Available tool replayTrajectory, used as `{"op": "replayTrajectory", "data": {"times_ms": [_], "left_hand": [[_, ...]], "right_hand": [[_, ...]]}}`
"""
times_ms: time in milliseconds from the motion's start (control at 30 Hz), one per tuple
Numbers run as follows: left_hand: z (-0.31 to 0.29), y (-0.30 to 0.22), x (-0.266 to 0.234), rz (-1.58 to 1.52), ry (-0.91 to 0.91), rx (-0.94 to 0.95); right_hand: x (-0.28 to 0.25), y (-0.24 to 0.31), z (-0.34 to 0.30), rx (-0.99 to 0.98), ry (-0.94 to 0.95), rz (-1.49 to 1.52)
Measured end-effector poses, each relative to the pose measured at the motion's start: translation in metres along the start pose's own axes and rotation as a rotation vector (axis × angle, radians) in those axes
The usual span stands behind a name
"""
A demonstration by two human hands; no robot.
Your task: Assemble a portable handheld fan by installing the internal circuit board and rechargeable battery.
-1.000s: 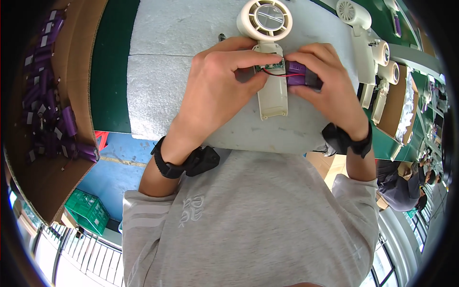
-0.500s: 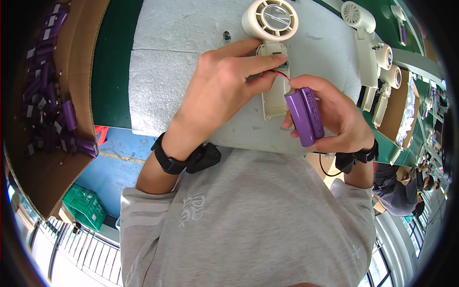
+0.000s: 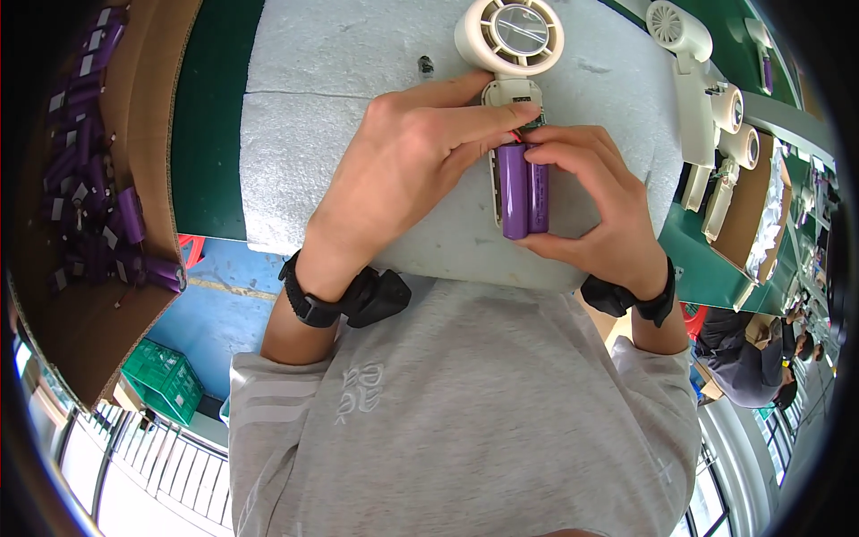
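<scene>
Head: purple cells (image 3: 515,192), shirt lettering (image 3: 360,389)

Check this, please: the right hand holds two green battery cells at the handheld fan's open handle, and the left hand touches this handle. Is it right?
Not quite: the head view shows two purple battery cells, not green. The right hand does hold them at the handheld fan's open handle, which the left hand touches.

Purple batteries (image 3: 514,192) hiding most of the handle (image 3: 511,90)!
Left hand (image 3: 403,170) covers much of the circuit board (image 3: 537,121), fan head (image 3: 522,30) clipped up top!
</scene>
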State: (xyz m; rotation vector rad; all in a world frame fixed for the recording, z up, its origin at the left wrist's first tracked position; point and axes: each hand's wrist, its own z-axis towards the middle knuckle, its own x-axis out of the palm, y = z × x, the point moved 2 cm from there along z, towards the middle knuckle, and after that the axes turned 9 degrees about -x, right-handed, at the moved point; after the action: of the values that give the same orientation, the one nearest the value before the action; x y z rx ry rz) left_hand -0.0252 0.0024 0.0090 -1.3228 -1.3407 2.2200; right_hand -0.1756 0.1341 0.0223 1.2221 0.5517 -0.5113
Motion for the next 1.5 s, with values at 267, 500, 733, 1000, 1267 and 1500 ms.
{"op": "replayTrajectory", "data": {"times_ms": [267,500,733,1000,1267,1500], "left_hand": [[-0.001,0.005,0.000,-0.004,0.030,0.024],[0.003,0.006,-0.004,-0.032,0.068,0.000],[0.011,-0.002,-0.006,-0.174,0.159,-0.176],[0.005,0.003,-0.003,-0.223,0.146,-0.194],[-0.001,-0.006,-0.017,-0.025,-0.019,-0.153],[0.013,0.035,-0.120,0.291,-0.333,-0.303]], "right_hand": [[0.007,0.015,-0.006,-0.005,-0.075,-0.102],[0.007,0.016,-0.002,-0.013,-0.049,-0.186],[0.006,0.015,0.013,0.158,-0.039,-0.047],[0.000,0.014,0.008,0.017,0.063,-0.178],[-0.003,0.001,0.027,0.026,-0.103,-0.328],[-0.087,-0.047,0.058,0.329,-0.361,-0.886]]}}
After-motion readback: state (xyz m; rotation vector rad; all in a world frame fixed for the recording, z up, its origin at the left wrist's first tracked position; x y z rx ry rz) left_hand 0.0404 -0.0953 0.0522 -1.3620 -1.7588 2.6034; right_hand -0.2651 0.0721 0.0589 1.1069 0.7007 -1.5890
